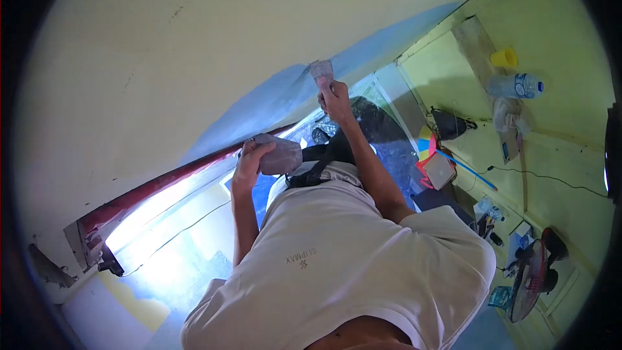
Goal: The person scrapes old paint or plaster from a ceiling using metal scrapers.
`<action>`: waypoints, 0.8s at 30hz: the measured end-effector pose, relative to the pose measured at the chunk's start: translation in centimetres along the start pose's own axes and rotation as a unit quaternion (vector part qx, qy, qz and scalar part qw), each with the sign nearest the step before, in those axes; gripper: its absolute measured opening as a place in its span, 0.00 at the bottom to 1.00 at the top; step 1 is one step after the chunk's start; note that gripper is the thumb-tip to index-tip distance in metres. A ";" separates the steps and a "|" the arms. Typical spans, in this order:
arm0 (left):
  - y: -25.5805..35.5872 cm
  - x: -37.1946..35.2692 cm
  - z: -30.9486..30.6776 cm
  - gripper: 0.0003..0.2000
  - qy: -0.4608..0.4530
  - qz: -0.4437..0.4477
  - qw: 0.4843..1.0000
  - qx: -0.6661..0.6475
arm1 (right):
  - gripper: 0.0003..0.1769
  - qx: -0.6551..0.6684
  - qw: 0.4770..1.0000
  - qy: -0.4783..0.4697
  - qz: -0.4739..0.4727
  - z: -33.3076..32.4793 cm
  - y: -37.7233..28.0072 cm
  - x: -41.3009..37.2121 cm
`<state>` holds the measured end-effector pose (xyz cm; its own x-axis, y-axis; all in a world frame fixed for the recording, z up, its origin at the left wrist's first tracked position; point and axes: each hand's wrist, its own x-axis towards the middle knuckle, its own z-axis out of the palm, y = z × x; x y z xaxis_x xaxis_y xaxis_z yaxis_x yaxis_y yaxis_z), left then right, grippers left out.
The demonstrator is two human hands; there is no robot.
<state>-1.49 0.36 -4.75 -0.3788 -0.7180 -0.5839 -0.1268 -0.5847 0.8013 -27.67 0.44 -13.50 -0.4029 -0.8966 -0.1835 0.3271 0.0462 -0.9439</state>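
Note:
My right hand (335, 102) is closed round the handle of a putty knife (321, 69). The knife's broad, grey-smeared blade is up against the pale wall (175, 58), at the edge of a bluish patch (272, 100). Lower and to the left, my left hand (246, 163) grips a flat, grey, smeared piece (280, 155), perhaps a wide blade or small board for filler. Its thumb lies over the near face, and the other fingers are partly hidden. The two hands are apart, both in front of my waist.
Along the right wall a board shelf (476, 45) carries a yellow cup (504, 58) and a plastic bottle (516, 86). A fan (528, 282) stands at lower right. A dark red edge (149, 191) runs below the wall, beside a bright light.

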 end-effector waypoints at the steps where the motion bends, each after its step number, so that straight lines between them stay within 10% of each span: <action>1: -0.4 0.1 0.1 0.07 0.021 0.016 1.000 -0.003 | 0.32 0.013 1.000 -0.006 -0.021 0.4 -0.2 0.4; 24: 0.3 -0.5 0.4 0.06 0.020 0.026 0.999 0.007 | 0.32 0.021 0.999 -0.044 0.000 -0.3 -0.2 -0.4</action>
<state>-1.72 0.73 -4.12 -0.3486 -0.7614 -0.5466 -0.1213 -0.5417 0.8318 -27.83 0.87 -13.33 -0.3271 -0.9317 -0.1580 0.3629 0.0305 -0.9313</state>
